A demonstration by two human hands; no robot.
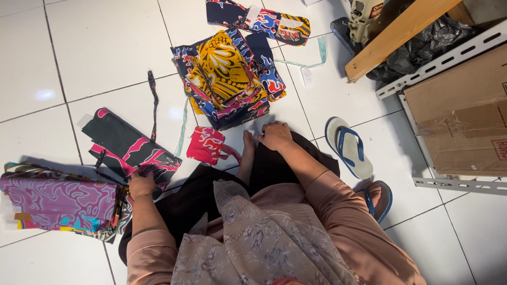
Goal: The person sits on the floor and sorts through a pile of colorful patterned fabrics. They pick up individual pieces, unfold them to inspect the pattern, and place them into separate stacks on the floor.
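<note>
Nearest the camera, a person sat on the white tiled floor in a floral scarf and pink sleeves. Their left hand lay on the near corner of a dark cloth with pink swirls; its grip looked curled onto the cloth, though whether the fingers pinched it could not be told. Just left of it lay a purple stack of folded pieces. The right hand rested near the bare foot, fingers loosely bent and holding nothing, just below the yellow-and-blue pile. A small red piece lay between the hands. By the look of it, the step in hand was sorting cloth, with the dark piece being handled; a next move would call for a firm hold on that corner. Farther right sat a sandal, and beyond it a cardboard box and a wooden plank.
</note>
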